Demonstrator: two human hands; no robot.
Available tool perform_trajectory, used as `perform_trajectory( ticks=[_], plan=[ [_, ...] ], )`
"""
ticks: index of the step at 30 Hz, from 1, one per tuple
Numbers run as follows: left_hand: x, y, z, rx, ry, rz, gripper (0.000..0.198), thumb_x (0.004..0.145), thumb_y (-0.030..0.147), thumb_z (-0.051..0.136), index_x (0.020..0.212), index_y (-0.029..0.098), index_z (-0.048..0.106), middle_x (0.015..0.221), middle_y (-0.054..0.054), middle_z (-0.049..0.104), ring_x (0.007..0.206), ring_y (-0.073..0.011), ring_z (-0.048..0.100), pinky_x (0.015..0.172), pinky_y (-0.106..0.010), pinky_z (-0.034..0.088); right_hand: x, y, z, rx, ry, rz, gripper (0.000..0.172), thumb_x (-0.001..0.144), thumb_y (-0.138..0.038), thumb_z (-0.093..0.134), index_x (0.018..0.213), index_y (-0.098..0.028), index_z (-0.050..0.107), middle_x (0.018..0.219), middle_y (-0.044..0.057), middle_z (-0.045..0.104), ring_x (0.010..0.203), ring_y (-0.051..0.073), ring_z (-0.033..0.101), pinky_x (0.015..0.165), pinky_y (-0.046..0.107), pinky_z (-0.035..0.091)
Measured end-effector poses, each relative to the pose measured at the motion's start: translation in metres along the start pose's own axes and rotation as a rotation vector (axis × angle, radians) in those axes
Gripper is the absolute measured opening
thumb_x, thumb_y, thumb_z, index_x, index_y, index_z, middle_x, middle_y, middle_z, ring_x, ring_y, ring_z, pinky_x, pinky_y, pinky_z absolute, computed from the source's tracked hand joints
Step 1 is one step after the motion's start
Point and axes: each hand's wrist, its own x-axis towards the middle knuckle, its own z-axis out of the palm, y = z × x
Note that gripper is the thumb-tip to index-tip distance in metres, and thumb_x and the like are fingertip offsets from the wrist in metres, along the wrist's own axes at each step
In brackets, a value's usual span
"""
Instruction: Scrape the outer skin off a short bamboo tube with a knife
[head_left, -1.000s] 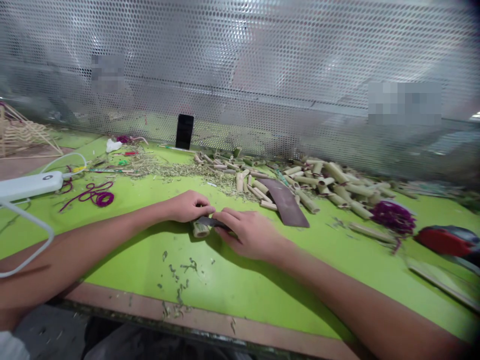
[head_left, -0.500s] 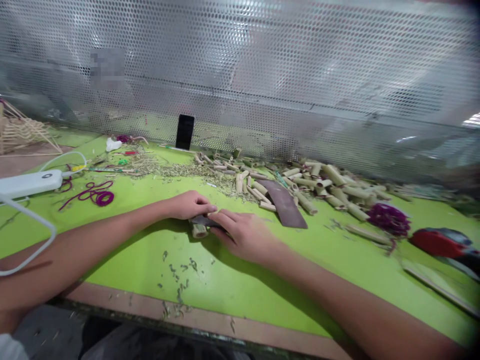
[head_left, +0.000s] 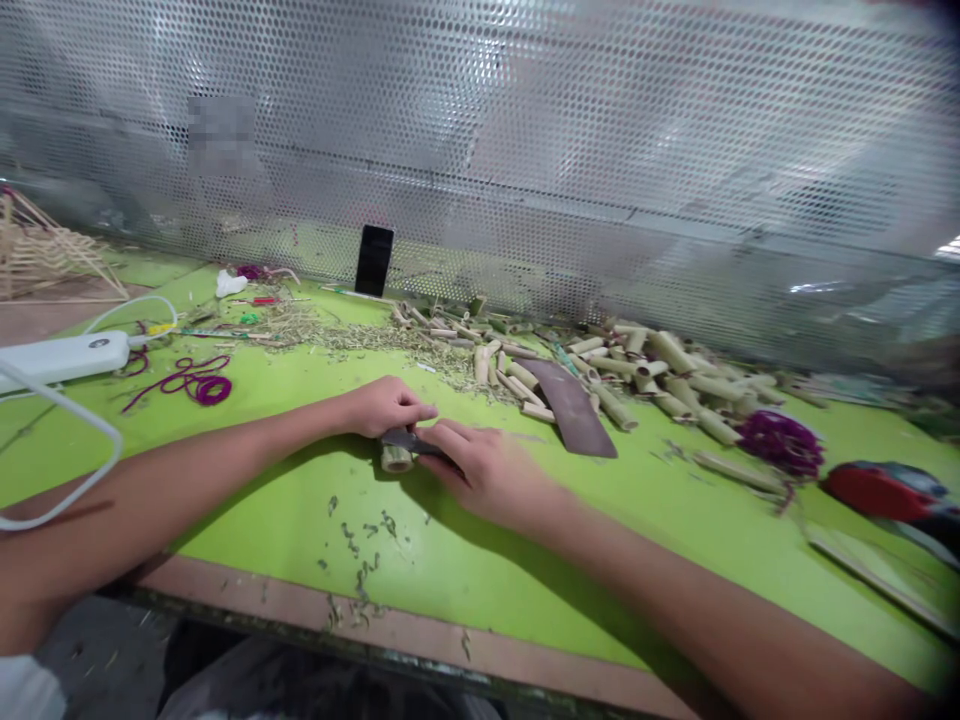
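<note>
A bamboo tube point(head_left: 397, 459) lies beneath the left hand point(head_left: 384, 407), beside the right hand point(head_left: 486, 472).

Bamboo tubes point(head_left: 660, 375) crowd the far edge of the bench point(head_left: 480, 590)

A dark strip point(head_left: 570, 405) lies beyond the right hand point(head_left: 487, 475); toward the near edge, only low shavings point(head_left: 360, 560) lie in a hand's path.

My end: lime-green bench point(head_left: 277, 530), pale bamboo tubes point(head_left: 671, 365).
Silver screen point(head_left: 600, 150) dotted with holes; purple yarn point(head_left: 781, 445), red casing point(head_left: 874, 492).
</note>
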Motion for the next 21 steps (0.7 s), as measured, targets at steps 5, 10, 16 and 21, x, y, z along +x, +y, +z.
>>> perform_trajectory(
  ticks=[5,10,16,21],
  plan=[
    [-0.002,0.001,-0.001,0.017,0.006,-0.016,0.053,0.091,0.055,0.052,0.058,0.014,0.060,0.055,0.000,0.057,0.053,-0.0117,0.046,0.053,-0.023,0.033,-0.001,0.002,-0.004,0.072,-0.075,0.051,0.015,0.102,-0.029,0.051,0.107,-0.021,0.063,0.092,0.006,0.074,0.071,0.019,0.065,0.060,0.028,0.038],
    [-0.004,0.000,-0.003,0.031,0.016,-0.039,0.051,0.093,0.050,0.056,0.058,0.014,0.062,0.061,-0.003,0.067,0.054,-0.0124,0.053,0.054,-0.023,0.036,-0.010,-0.003,-0.016,0.171,-0.228,-0.035,0.011,0.098,-0.026,0.057,0.105,-0.022,0.065,0.089,0.003,0.075,0.069,0.017,0.066,0.059,0.028,0.039],
    [-0.004,-0.001,-0.001,0.047,0.045,-0.033,0.054,0.094,0.054,0.052,0.059,0.014,0.064,0.050,0.001,0.055,0.051,-0.0123,0.047,0.054,-0.024,0.033,-0.007,0.003,-0.015,0.055,-0.085,0.075,0.019,0.099,-0.031,0.052,0.111,-0.022,0.065,0.088,0.005,0.075,0.067,0.020,0.065,0.057,0.030,0.037],
    [-0.001,0.003,0.003,0.051,0.078,-0.041,0.055,0.096,0.051,0.047,0.056,0.015,0.060,0.050,0.000,0.054,0.051,-0.0128,0.047,0.056,-0.026,0.034,0.001,0.004,-0.008,-0.030,-0.097,0.069,0.016,0.100,-0.029,0.052,0.107,-0.022,0.065,0.093,0.006,0.076,0.069,0.020,0.066,0.058,0.030,0.035]
  ],
)
